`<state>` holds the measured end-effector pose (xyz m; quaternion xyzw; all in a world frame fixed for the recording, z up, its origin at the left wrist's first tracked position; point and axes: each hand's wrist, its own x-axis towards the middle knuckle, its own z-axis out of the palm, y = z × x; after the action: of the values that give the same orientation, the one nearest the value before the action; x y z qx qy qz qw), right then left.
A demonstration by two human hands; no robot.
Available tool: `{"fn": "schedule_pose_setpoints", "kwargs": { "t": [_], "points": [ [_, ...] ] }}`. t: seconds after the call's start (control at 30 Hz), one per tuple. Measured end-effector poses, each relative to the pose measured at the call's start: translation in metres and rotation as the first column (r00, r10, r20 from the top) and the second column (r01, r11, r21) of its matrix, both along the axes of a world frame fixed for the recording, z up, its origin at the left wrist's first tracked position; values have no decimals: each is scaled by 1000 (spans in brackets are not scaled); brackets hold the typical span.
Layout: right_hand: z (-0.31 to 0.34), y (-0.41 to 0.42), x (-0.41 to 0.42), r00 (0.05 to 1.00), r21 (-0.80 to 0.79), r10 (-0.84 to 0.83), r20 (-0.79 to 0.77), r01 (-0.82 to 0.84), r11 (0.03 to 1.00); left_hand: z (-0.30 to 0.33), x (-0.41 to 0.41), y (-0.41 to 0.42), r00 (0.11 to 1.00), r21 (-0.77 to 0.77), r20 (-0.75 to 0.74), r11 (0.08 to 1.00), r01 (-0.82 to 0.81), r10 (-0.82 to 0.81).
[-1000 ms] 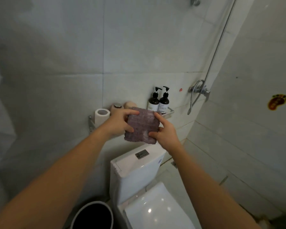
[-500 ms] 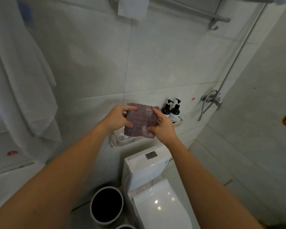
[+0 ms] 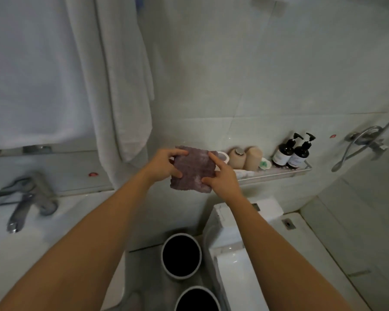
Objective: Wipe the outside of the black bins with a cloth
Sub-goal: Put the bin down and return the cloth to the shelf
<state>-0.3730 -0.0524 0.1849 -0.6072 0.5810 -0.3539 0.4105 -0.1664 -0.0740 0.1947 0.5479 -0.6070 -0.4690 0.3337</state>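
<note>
The left hand [image 3: 164, 163] and the right hand [image 3: 220, 176] held between them the square purple-grey textured cloth [image 3: 193, 169], each hand pinching 1 side edge with thumb in front and fingers behind, so that the cloth was spread flat at arm's length. The grip looked the same as 1 second before; the hands themselves had hardly altered.

What had changed was the view around them. Earlier only 1 bin showed, at the bottom edge and well below the left hand. Now 2 round black bins with pale grey rims stood on the floor below the hands: the nearer-to-wall bin [image 3: 181, 255] directly under the cloth, and the second bin [image 3: 198, 301] further down, cut by the frame edge. Both were well apart from the cloth and not yet touched.

To the right of the right hand sat the white ceramic toilet tank [image 3: 225, 223], and behind the hands ran a narrow metal wall shelf [image 3: 276, 172] with 2 dark pump bottles [image 3: 292, 152]. Left of the left hand hung a long white towel [image 3: 121, 86], with a chrome basin tap [image 3: 25, 198] further left.

In my judgement the wiping had not begun; the person had only readied the cloth and found the bins, so lowering toward them seems the next need.
</note>
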Motion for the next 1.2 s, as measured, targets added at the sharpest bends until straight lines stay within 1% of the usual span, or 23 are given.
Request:
{"fn": "schedule_pose_setpoints", "kwargs": {
  "t": [0.13,0.27,0.43,0.53,0.67,0.73,0.8,0.9,1.0,1.1,1.13,1.2],
  "points": [
    [-43,0,55,995,113,75,62,-82,990,-36,55,19,995,109,13,989,-96,96],
    [-92,10,100,981,217,149,124,-174,961,-80,102,47,984,198,45,964,-180,174],
    [-141,29,134,963,336,242,117,-267,903,-131,138,80,964,301,73,916,-267,257],
    [-161,44,147,956,393,274,104,-293,872,-155,152,97,959,345,89,895,-283,269],
    [-177,60,158,951,450,307,46,-294,843,-183,161,117,956,373,111,881,-292,270],
    [-185,65,162,940,459,342,3,-306,834,-197,164,126,950,391,114,866,-312,291],
    [-195,71,163,936,502,352,1,-305,809,-211,165,135,941,405,119,849,-339,318],
    [-204,74,166,908,521,416,-55,-329,787,-227,161,143,926,395,150,838,-377,346],
    [-209,72,168,883,498,455,-119,-343,796,-232,160,143,912,364,168,836,-410,374],
    [-210,70,172,862,449,463,-208,-337,828,-234,158,143,916,357,203,845,-398,346],
    [-211,70,172,839,422,483,-249,-355,834,-234,157,144,914,335,238,856,-394,328],
    [-211,72,172,796,386,495,-348,-359,850,-232,156,144,888,226,363,897,-379,283]
  ]
}}
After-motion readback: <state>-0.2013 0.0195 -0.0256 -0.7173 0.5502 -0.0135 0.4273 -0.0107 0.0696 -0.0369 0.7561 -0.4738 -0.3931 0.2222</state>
